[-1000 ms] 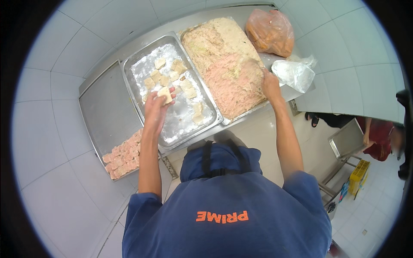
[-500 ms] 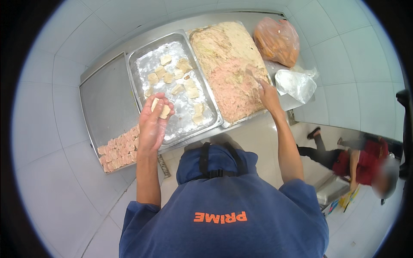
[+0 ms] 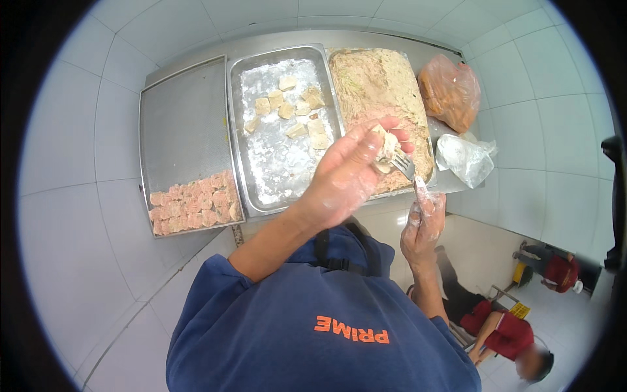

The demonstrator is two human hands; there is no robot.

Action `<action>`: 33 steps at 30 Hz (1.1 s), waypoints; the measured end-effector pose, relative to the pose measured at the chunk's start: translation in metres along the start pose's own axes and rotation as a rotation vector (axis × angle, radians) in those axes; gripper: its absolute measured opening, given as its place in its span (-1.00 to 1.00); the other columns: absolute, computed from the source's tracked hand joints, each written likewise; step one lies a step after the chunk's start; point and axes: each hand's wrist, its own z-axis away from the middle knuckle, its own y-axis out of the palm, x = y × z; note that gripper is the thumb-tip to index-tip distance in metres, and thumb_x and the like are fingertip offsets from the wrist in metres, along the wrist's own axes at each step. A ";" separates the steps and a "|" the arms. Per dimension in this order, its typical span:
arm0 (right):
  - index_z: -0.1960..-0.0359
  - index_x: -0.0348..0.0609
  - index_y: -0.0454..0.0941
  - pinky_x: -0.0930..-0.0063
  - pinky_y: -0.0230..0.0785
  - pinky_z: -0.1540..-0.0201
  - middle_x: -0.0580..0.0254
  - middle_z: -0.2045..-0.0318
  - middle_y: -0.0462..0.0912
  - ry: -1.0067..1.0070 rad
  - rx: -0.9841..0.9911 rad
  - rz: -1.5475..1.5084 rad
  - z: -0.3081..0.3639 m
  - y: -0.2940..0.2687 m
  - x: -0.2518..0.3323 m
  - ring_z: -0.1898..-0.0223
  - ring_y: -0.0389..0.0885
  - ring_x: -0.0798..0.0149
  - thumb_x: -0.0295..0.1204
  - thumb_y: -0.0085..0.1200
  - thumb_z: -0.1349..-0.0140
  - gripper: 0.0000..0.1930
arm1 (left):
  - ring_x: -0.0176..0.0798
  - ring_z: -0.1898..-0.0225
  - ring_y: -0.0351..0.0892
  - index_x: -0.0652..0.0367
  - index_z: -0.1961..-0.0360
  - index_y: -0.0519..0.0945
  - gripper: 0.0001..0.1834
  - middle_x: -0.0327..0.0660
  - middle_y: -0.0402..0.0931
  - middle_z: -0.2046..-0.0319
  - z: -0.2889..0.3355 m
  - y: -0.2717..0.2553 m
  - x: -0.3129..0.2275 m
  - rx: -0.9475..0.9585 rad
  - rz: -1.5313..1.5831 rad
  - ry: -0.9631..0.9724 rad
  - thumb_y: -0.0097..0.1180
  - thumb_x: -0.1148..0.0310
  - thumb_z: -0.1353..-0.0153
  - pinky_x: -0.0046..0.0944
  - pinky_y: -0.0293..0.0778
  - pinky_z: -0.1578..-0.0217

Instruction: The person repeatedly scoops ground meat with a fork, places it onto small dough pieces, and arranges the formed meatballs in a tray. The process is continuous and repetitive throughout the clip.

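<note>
Over the near part of the mince tray, my left hand [image 3: 346,171] pinches a pale flat piece [image 3: 386,146], its fingers curled round it. My right hand [image 3: 426,225] is closed on a fork [image 3: 405,167], whose tines touch the pale piece, where some filling seems to sit. Behind them lies a big slab of minced meat mixture [image 3: 379,78], pink nearer me and beige further back. To its left, similar pale pieces [image 3: 286,110] are scattered in a metal tray [image 3: 274,166] dusted with white flour. Both hands are smeared with flour.
At the far left a flat metal tray [image 3: 186,124] holds rows of pink-topped pieces [image 3: 196,206] along its near edge. An orange-filled plastic bag [image 3: 450,91] and a clear bag with white contents [image 3: 465,157] stand at the right. Two people in red [image 3: 503,333] are behind at lower right.
My left hand has moved right with the pale piece, from the floured tray to the mince tray. My right hand has drawn back from the mince, bringing the fork against the piece.
</note>
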 end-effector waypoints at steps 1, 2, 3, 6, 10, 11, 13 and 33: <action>-0.24 -0.34 0.61 0.21 0.34 0.12 -0.02 0.17 0.58 -0.021 -0.018 0.029 0.000 0.002 0.000 0.23 0.43 0.04 -0.73 -0.05 -0.17 -0.46 | 0.01 -0.30 0.53 0.42 -0.43 0.29 -0.46 0.10 0.50 -0.24 0.002 0.006 0.000 0.008 0.030 0.000 -0.11 0.24 -0.62 -0.02 0.42 -0.41; -0.23 -0.34 0.63 0.27 0.29 0.19 0.04 0.26 0.55 -0.040 -0.036 0.057 0.000 0.003 0.000 0.30 0.35 0.11 -0.76 -0.01 -0.08 -0.41 | 0.02 -0.30 0.53 0.43 -0.42 0.29 -0.47 0.11 0.50 -0.24 0.003 0.009 -0.002 -0.024 0.028 -0.023 -0.11 0.26 -0.62 -0.01 0.42 -0.41; -0.21 -0.33 0.65 0.28 0.28 0.18 0.08 0.29 0.51 -0.030 -0.036 0.062 0.001 0.004 0.001 0.29 0.35 0.12 -0.76 -0.01 -0.05 -0.40 | 0.03 -0.31 0.53 0.44 -0.42 0.29 -0.48 0.12 0.49 -0.24 0.004 0.011 -0.003 -0.040 0.038 -0.037 -0.12 0.28 -0.62 0.00 0.43 -0.41; -0.18 -0.31 0.68 0.30 0.26 0.16 0.15 0.35 0.43 -0.001 -0.033 0.070 0.003 0.004 0.003 0.27 0.34 0.13 -0.77 0.01 -0.01 -0.39 | 0.06 -0.31 0.53 0.45 -0.41 0.29 -0.51 0.15 0.48 -0.25 0.005 0.010 -0.008 -0.086 0.055 -0.023 -0.14 0.34 -0.62 0.01 0.45 -0.40; -0.18 -0.26 0.70 0.28 0.26 0.15 0.17 0.35 0.43 0.014 -0.037 0.049 0.007 0.002 0.005 0.26 0.35 0.14 -0.76 0.04 -0.02 -0.40 | 0.07 -0.29 0.54 0.45 -0.41 0.29 -0.53 0.17 0.50 -0.23 0.003 0.005 -0.014 -0.132 0.028 0.070 -0.16 0.38 -0.62 0.02 0.48 -0.37; -0.17 -0.24 0.70 0.27 0.27 0.15 0.17 0.36 0.43 0.015 -0.060 0.023 0.007 0.003 0.005 0.26 0.36 0.14 -0.76 0.05 -0.02 -0.40 | 0.07 -0.29 0.55 0.46 -0.41 0.29 -0.53 0.16 0.51 -0.21 0.004 0.005 -0.015 -0.122 0.034 0.043 -0.14 0.38 -0.61 0.02 0.48 -0.37; -0.16 -0.23 0.72 0.24 0.27 0.13 0.17 0.35 0.43 0.018 -0.041 0.029 0.007 0.006 0.002 0.27 0.37 0.13 -0.74 0.06 -0.04 -0.43 | 0.06 -0.28 0.55 0.47 -0.40 0.29 -0.52 0.15 0.53 -0.19 0.006 0.005 -0.018 -0.090 0.063 -0.005 -0.12 0.37 -0.60 0.02 0.48 -0.37; -0.11 0.00 0.78 0.21 0.22 0.21 0.18 0.33 0.43 -0.339 0.149 0.146 -0.038 -0.041 -0.021 0.34 0.37 0.12 -0.69 0.18 -0.06 -0.47 | -0.50 0.59 0.37 0.15 0.15 0.60 -0.42 -0.31 0.49 0.47 0.008 -0.012 -0.054 0.129 -0.916 -0.141 -0.34 -0.07 -0.67 -0.46 0.26 0.64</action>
